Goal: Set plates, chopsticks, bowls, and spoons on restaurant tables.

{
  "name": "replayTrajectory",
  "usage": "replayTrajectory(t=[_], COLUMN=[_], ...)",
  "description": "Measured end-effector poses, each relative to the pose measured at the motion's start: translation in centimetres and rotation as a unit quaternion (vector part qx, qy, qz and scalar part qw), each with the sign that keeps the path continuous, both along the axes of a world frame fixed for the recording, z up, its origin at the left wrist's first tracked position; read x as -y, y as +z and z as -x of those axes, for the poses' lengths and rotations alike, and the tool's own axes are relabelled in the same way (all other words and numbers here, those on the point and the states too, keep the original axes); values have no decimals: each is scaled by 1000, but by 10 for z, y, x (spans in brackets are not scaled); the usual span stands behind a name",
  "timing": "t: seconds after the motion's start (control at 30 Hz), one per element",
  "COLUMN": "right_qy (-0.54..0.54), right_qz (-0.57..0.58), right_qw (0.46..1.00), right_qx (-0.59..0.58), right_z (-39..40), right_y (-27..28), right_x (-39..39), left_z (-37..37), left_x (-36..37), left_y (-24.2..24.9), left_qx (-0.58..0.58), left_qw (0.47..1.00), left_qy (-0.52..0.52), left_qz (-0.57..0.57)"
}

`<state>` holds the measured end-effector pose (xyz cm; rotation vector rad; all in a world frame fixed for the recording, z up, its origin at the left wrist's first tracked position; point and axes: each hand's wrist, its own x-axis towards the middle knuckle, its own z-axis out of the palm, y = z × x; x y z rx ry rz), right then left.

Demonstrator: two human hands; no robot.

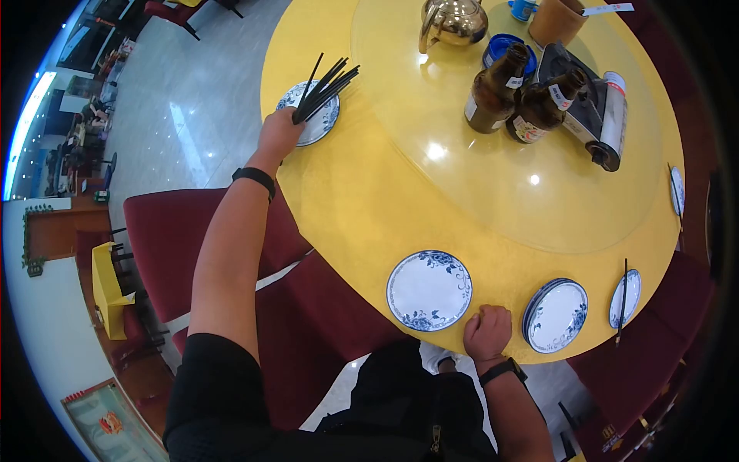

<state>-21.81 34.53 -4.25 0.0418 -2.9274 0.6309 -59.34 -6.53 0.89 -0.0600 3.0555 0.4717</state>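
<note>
My left hand (pixel 282 132), stretched out to the far left of the table, is closed around a bundle of black chopsticks (pixel 329 86) above a blue-patterned plate (pixel 317 127). My right hand (pixel 488 331) rests at the near table edge with its fingers curled; whether anything is inside cannot be seen. It lies between a single patterned plate (pixel 429 291) and a stack of plates (pixel 556 316). Further right, a chopstick (pixel 624 300) lies across another plate (pixel 633 296).
On the round yellow table (pixel 346 208) stand two brown bottles (pixel 493 92), a gold teapot (pixel 454 21), a portable stove (pixel 581 100) with a canister (pixel 613 115), and a brown container (pixel 556 21). Dark red chairs (pixel 300 331) press close to the edge.
</note>
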Motion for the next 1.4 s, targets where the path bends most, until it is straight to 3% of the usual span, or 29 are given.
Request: replayTrajectory(t=[0.2, 0.4, 0.6, 0.8, 0.83, 0.87, 0.9, 0.93, 0.97, 1.1, 1.2, 1.3, 1.33, 1.37, 1.4], right_qy=[-10, -18, -14, -10, -12, -14, -9, -8, -7, 3, 0, 7, -34, -73, -82], right_qz=[6, 12, -4, -1, -2, -3, 0, 2, 1, 1, 28, 93, 249, 394, 467], right_qw=[1000, 1000, 1000, 1000, 1000, 1000, 1000, 1000, 1000, 1000, 1000, 995, 966, 904, 861], right_qx=[8, 14, -3, -8, -2, 1, -2, -9, -17, -3, -9, -23, 63, 149, 183], right_z=[-1, -1, -1, -2, -2, -2, -1, -2, -2, -1, -5, -2, -3, -9, -12], right_y=[-1, 0, -1, -1, 0, 0, -2, -2, -3, -4, -8, -1, 6, 14, 21], right_x=[0, 0, 1, 0, 0, 2, 2, 2, 2, -1, -5, -11, -13, -17, -20], left_z=[-1, -5, -5, -33, -49, -62, -73, -86, -97, -167, -223, -273, -289, -306, -318], left_x=[5, 9, 18, 10, -3, -12, -12, -12, -13, -60, -99, -129, -143, -153, -162], left_y=[-2, -1, -5, 29, 48, 60, 60, 58, 56, 55, 45, 29, 36, 41, 45], left_qx=[-32, 14, -57, -100, -67, -35, -40, 13, 64, 128, 144, 182, 176, 173, 184], left_qw=[999, 999, 995, 991, 980, 956, 956, 891, 791, 583, 503, 468, 486, 482, 498], left_qy=[-17, -30, -82, -4, 63, 130, 133, 144, 147, 186, 191, 183, 204, 205, 203], left_qz=[38, -20, 2, -89, -176, -261, -258, -431, -591, -780, -831, -845, -831, -834, -822])
